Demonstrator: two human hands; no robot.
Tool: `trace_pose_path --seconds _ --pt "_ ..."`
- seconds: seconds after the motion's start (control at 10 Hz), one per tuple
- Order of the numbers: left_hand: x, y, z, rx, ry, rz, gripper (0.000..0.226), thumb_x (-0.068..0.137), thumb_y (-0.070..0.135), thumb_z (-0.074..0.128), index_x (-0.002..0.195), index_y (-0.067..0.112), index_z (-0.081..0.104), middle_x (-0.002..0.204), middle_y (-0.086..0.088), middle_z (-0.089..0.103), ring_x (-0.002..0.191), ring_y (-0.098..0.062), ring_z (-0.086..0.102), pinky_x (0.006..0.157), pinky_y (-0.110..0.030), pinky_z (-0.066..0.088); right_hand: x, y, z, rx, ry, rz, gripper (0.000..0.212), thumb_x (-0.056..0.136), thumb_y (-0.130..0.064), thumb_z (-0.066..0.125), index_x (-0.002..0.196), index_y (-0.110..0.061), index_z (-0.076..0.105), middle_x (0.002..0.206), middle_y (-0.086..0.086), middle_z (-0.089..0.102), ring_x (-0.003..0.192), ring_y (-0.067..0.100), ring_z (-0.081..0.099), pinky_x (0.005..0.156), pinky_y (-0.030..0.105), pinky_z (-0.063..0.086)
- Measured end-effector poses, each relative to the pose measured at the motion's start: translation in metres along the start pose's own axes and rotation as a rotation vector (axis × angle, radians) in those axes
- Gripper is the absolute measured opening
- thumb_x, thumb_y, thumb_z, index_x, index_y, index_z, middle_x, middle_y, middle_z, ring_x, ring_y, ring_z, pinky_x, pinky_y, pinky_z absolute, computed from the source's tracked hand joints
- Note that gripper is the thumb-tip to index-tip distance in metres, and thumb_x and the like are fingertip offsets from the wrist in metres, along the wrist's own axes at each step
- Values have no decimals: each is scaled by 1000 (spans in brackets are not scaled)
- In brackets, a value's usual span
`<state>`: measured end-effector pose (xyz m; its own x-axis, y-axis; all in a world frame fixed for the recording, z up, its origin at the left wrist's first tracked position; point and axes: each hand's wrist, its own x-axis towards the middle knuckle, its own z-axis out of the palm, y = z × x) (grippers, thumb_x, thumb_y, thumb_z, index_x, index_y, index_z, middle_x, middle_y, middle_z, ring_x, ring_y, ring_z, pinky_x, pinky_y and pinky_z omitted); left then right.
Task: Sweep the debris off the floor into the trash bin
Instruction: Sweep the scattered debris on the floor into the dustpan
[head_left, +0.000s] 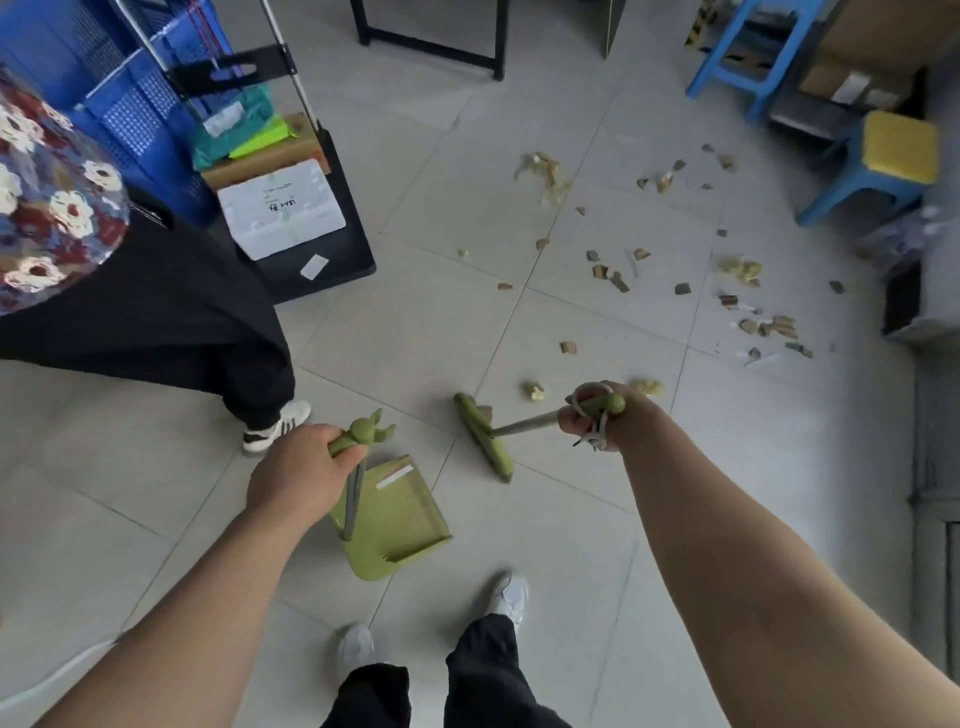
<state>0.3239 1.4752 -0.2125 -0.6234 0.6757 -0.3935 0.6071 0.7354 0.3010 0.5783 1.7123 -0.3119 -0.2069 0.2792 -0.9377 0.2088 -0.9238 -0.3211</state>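
The left hand (298, 470) grips the handle top of the one green dustpan (405, 519), whose pan sits on the floor just below it. The right hand (597, 415) grips the one broom (483, 436), its head on the floor to that hand's left. Debris (618, 275), too many scraps to count, lies scattered beyond the right hand, with bare tiles (415, 322) ahead of the left. Two blue stools (872, 171) border the far right.

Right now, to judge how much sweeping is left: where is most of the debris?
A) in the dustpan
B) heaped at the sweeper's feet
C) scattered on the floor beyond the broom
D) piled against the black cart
C: the scraps lie spread over the floor past the broom, while the dustpan holds only a piece or two.
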Motion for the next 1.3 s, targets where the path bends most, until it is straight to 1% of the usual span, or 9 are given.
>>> trace_pose_path --seconds 0.4,0.5,0.6,0.8,0.9,1.0,1.1,1.2,1.3 --pt "33 109 25 -76 -11 110 22 93 37 59 83 19 67 65 6 55 73 -25 55 59 -30 38 -10 -54 -103 125 47 -268 27 90 4 23 69 -6 37 53 14 44 34 18 46 32 18 35" --pt "38 131 32 -77 0 159 22 93 37 59 84 18 67 65 6 54 72 -25 54 58 -29 36 -19 -44 -115 237 181 -294 23 96 0 37 76 -7 45 74 9 48 58 17 52 54 22 48" --pt "44 152 37 -78 7 230 23 92 36 59 86 16 68 66 5 56 73 -26 55 59 -31 39 -26 -32 -144 280 333 -291 21 93 -1 46 76 -9 55 69 4 61 70 20 54 66 24 50" --pt "59 203 42 -43 42 365 26 93 38 57 90 14 68 72 0 58 75 -28 53 62 -31 37 -76 -4 -197 -149 554 -316 25 67 -4 55 49 -17 44 45 -2 41 36 14 34 38 19 28" --pt "70 225 42 -41 16 396 26 94 38 57 96 16 69 76 1 58 77 -27 52 64 -30 37 -82 1 -218 127 509 -307 22 70 -6 56 51 -16 54 50 3 43 39 17 39 41 21 33" --pt "84 248 43 -33 -19 442 25 94 38 57 98 17 69 77 2 56 78 -26 51 64 -30 36 -80 5 -233 474 428 -347 59 93 -2 40 38 -9 61 47 3 49 36 12 46 39 18 41" --pt "102 273 43 -26 -63 495 26 94 39 58 97 16 69 78 1 57 79 -27 53 64 -30 37 -79 8 -230 174 543 -338 50 80 3 47 36 -17 59 40 -4 48 44 19 46 47 25 39" --pt "123 295 39 -15 -96 530 25 94 37 58 94 15 70 72 2 55 78 -28 54 63 -30 36 -70 0 -226 387 544 -336 64 88 0 44 30 -20 60 38 -4 52 46 16 49 51 25 43" --pt "147 311 36 3 -112 561 25 94 37 58 95 16 69 70 5 53 77 -26 53 62 -29 35 -67 -24 -216 694 563 -227 47 91 -7 44 50 -14 64 54 0 59 49 12 48 48 19 40"
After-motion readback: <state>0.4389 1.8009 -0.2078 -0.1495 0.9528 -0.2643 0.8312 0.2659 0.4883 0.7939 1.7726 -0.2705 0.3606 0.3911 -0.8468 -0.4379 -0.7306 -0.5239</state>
